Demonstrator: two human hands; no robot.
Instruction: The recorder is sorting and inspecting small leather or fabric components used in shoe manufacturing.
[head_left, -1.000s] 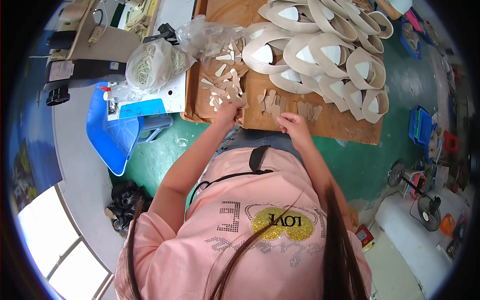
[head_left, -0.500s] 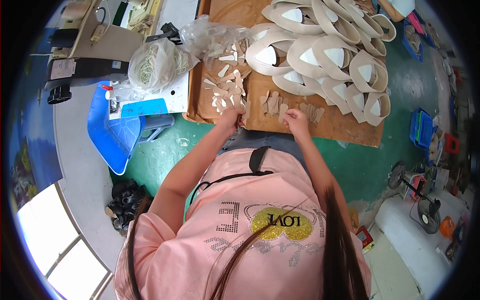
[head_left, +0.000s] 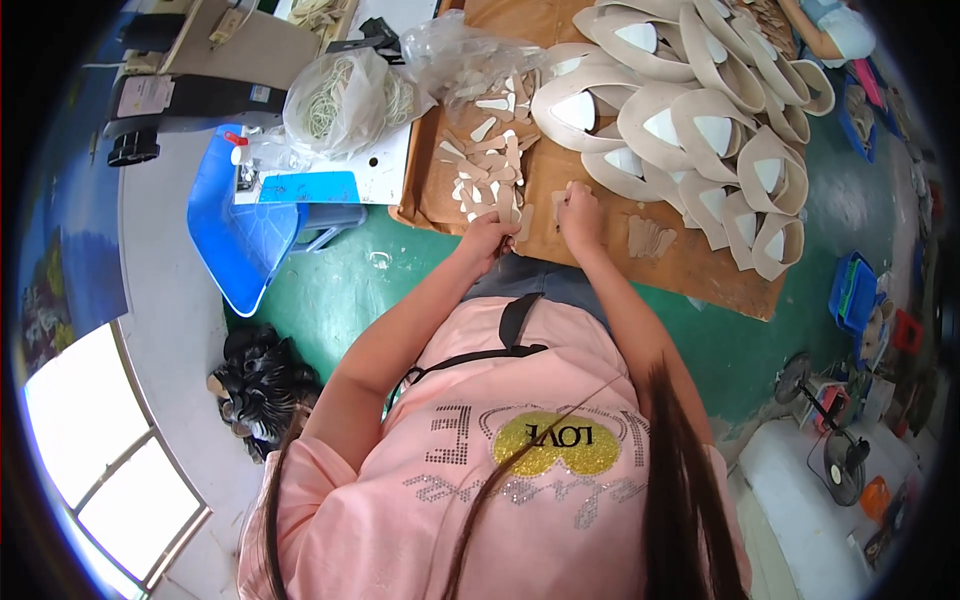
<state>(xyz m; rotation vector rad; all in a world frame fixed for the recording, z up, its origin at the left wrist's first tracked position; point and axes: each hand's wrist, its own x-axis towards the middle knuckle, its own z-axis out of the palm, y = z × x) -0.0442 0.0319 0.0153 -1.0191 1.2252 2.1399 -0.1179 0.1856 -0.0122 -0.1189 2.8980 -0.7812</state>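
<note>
Clear bag [head_left: 355, 85], far left: is filled w/ pale cords [head_left: 325, 112]. Tan strips [head_left: 487, 168]: small, flat, round-ended, some white-faced; are heaped on brown worktop [head_left: 612, 245], ctr-left, w/ a few laid nr right. L. hand [head_left: 488, 241], R. hand [head_left: 579, 218]: both curled, strip beside each; grip can't be told.

Clear plastic bag [head_left: 345, 130] of pale cords [head_left: 325, 105]; red-capped bottle [head_left: 239, 152]; heaped black shoes [head_left: 265, 385], green floor [head_left: 330, 290], left; black fan [head_left: 845, 465], blue crate [head_left: 850, 290], right.
</note>
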